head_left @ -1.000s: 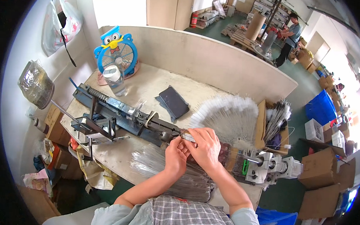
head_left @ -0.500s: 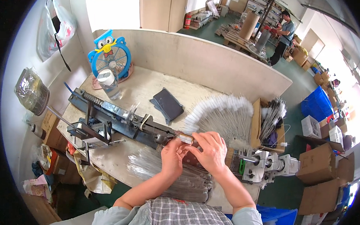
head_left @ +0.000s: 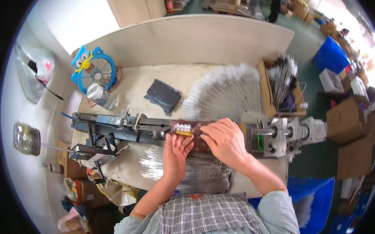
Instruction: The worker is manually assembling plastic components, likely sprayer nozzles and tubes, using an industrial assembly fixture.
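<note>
In front of me, my left hand (head_left: 175, 158) has its fingers curled up against a small block (head_left: 184, 131) with white ridges on top and a yellow lower edge. The block lies over a dark red patch (head_left: 203, 144) of the bench, by the end of a long dark metal fixture (head_left: 113, 124). Just right of the block, my right hand (head_left: 227, 139) pinches with thumb and forefinger; what sits between them is too small to make out. Thin metal wires in a bundle (head_left: 204, 174) lie beneath both hands.
White-tipped wire brushes (head_left: 223, 91) fan out behind my hands, beside a cardboard box (head_left: 266, 83) of more brushes. A silver chuck unit (head_left: 295, 132) is mounted at right. A dark phone (head_left: 164, 94), a jar (head_left: 96, 93) and a blue fan (head_left: 97, 72) stand farther back.
My head view has turned and tilted down. My hands, earlier close together on the block, have parted; the right has shifted right and the block's white ridges now show.
</note>
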Demonstrator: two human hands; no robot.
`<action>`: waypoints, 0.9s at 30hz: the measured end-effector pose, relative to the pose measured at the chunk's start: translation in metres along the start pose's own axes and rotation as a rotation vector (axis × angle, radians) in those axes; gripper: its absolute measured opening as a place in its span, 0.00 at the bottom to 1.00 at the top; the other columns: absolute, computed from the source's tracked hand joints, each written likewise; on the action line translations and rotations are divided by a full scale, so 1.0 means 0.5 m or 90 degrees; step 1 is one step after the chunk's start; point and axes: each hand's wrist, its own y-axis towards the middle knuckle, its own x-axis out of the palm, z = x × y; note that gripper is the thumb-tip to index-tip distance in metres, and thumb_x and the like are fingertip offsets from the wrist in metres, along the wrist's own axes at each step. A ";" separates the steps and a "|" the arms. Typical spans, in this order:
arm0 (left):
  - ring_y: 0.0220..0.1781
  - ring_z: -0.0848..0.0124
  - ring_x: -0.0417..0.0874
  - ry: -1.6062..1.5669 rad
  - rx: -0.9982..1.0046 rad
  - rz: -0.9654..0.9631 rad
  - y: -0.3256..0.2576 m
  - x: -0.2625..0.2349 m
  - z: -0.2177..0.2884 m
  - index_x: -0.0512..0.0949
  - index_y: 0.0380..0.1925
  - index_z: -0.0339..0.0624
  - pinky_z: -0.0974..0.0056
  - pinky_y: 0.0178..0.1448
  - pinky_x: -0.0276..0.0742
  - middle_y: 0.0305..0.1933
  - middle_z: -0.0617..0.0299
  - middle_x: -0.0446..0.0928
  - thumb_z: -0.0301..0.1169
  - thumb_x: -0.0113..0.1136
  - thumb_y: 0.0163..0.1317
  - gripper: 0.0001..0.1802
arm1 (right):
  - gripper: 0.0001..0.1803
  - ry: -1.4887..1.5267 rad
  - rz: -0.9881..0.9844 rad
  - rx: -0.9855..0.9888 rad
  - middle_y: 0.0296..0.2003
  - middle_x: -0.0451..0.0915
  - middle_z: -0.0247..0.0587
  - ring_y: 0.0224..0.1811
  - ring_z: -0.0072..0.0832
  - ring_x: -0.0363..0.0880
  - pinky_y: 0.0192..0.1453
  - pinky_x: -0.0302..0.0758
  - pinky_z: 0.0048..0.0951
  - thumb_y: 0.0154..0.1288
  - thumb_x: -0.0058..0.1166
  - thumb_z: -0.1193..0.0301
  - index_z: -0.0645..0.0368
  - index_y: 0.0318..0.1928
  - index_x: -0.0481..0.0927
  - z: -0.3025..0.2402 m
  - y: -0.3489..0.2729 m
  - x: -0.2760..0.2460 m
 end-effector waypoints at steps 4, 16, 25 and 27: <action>0.62 0.59 0.70 0.115 -0.033 -0.021 -0.032 -0.047 0.019 0.65 0.59 0.36 0.57 0.61 0.69 0.63 0.50 0.66 0.41 0.49 0.67 0.25 | 0.08 0.007 -0.173 0.094 0.32 0.80 0.37 0.34 0.36 0.78 0.37 0.75 0.35 0.56 0.58 0.69 0.56 0.36 0.82 0.022 -0.084 -0.002; 0.34 0.80 0.78 -0.046 0.306 0.639 -0.145 -0.776 0.262 0.78 0.40 0.46 0.76 0.31 0.72 0.36 0.67 0.79 0.40 0.62 0.59 0.13 | 0.04 -0.048 -0.391 0.121 0.27 0.78 0.39 0.36 0.39 0.80 0.35 0.76 0.40 0.55 0.53 0.70 0.54 0.29 0.79 0.059 -0.127 0.003; 0.50 0.66 0.77 -0.153 0.287 0.550 -0.079 -0.603 0.105 0.71 0.49 0.40 0.70 0.45 0.76 0.48 0.56 0.76 0.43 0.54 0.64 0.21 | 0.13 -0.092 -0.458 0.141 0.33 0.78 0.40 0.38 0.39 0.80 0.39 0.76 0.39 0.53 0.52 0.74 0.52 0.40 0.82 0.063 -0.142 -0.019; 0.49 0.66 0.77 -0.165 0.147 0.457 -0.058 -0.517 0.055 0.69 0.53 0.39 0.65 0.49 0.76 0.50 0.56 0.74 0.42 0.53 0.65 0.22 | 0.14 -0.093 -0.461 0.138 0.33 0.78 0.40 0.38 0.39 0.80 0.38 0.76 0.39 0.53 0.51 0.75 0.52 0.41 0.82 0.072 -0.145 -0.017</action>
